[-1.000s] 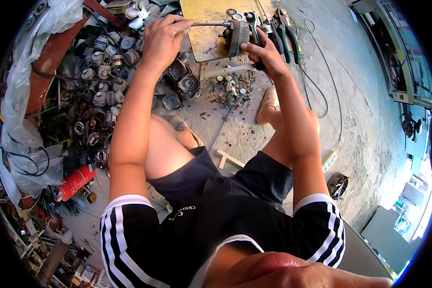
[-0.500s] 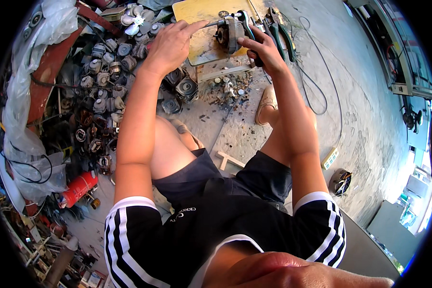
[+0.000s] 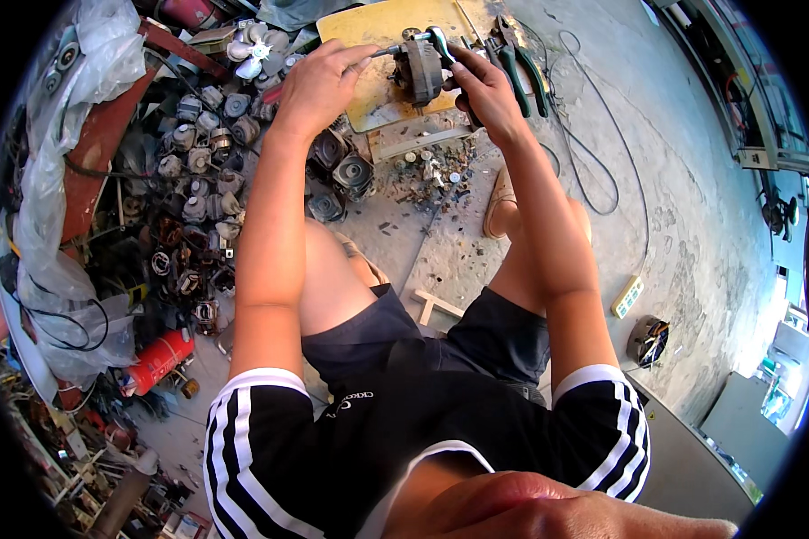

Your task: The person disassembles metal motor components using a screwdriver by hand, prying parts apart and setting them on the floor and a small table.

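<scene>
At the top of the view a small electric motor (image 3: 420, 75) with a dark, worn body stands on a yellow board (image 3: 361, 90). My left hand (image 3: 319, 85) is on its left, fingers closed on the end of a thin metal rod (image 3: 386, 51). The rod runs across the motor's upper part toward the shiny head of a ratchet wrench (image 3: 440, 40). My right hand (image 3: 487, 94), at the motor's right side, is closed round the wrench's dark handle, which its fingers partly hide.
Green-handled pliers (image 3: 518, 67) lie right of my right hand. Many old motors (image 3: 198, 162) are heaped on the left, near a red cylinder (image 3: 159, 361). Loose small parts (image 3: 436, 171) litter the floor below the board. A cable (image 3: 602, 135) leads to a power strip (image 3: 627, 296).
The wrench's head has swung slightly left and down, and my right hand has shifted a little with it. My left hand stays at the rod. The whole view has shifted slightly.
</scene>
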The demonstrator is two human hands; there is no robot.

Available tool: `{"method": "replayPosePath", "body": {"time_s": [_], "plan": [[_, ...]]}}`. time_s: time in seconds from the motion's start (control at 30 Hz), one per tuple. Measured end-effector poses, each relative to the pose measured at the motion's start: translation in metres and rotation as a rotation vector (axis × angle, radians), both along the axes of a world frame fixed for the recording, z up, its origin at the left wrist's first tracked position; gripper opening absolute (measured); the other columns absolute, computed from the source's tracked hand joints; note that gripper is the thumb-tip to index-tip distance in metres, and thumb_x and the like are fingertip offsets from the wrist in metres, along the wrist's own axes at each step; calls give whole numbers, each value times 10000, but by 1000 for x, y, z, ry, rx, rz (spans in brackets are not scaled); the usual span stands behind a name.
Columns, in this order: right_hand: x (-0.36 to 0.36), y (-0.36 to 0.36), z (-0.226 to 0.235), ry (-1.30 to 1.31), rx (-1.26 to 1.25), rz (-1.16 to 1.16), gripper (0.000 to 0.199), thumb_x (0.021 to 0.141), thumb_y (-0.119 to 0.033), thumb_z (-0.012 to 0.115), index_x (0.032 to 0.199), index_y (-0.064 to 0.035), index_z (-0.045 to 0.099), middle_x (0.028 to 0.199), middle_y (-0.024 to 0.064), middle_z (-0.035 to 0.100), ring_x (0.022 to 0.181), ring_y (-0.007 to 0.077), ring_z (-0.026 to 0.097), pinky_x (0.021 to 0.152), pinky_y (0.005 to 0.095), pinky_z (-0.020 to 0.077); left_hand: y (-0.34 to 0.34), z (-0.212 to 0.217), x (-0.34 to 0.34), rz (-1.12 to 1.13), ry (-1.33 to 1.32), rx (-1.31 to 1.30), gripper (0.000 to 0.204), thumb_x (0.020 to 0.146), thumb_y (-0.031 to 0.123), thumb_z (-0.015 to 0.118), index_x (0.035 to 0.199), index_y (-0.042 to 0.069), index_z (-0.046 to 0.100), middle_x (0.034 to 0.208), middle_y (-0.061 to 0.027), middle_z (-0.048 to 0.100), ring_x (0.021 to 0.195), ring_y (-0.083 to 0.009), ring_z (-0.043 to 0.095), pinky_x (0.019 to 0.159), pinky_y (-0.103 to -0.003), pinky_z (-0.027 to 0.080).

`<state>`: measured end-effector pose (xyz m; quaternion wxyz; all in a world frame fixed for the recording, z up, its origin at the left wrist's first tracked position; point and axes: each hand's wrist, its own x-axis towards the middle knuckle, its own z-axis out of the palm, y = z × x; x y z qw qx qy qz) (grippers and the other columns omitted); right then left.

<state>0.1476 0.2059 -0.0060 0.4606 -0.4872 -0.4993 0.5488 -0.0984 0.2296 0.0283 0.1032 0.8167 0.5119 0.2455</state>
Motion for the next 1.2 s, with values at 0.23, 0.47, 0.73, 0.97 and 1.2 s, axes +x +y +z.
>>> {"method": "replayPosePath", "body": {"time_s": [0.23,0.47,0.73,0.97,1.2], "plan": [[-7,-2,1,8,-58,-46,386,1024,-154,483,1377,5,479,1053,77,630,821,82,619,552,211,422,3,-1,3,26,18,41,280,882,154,614,1139,220,705,930,-78,637,902,-319,630,803,-429,499],[-9,-3,8,89,-78,-86,387,1032,-152,466,1387,2,466,1054,86,638,877,99,645,565,210,437,14,-12,-1,22,61,109,312,866,124,627,1151,228,702,934,-47,636,933,-277,619,857,-405,438],[-5,-16,17,23,-148,-176,387,1025,-147,467,1380,4,478,1063,94,646,879,107,641,594,208,462,14,-12,0,-4,-6,187,236,924,184,606,1137,140,697,976,-108,645,895,-326,630,772,-404,487],[3,-1,16,-65,-83,-146,369,1016,-145,487,1351,9,513,1043,75,675,880,111,658,614,224,474,3,-1,-4,93,14,37,259,947,196,570,1172,129,681,957,-119,627,915,-328,617,786,-394,478],[7,18,19,-130,-42,-56,350,1004,-148,517,1305,27,553,1073,90,693,933,119,676,668,237,503,-17,11,0,145,51,-120,278,950,197,554,1193,138,675,964,-134,625,921,-351,612,793,-400,483]]}}
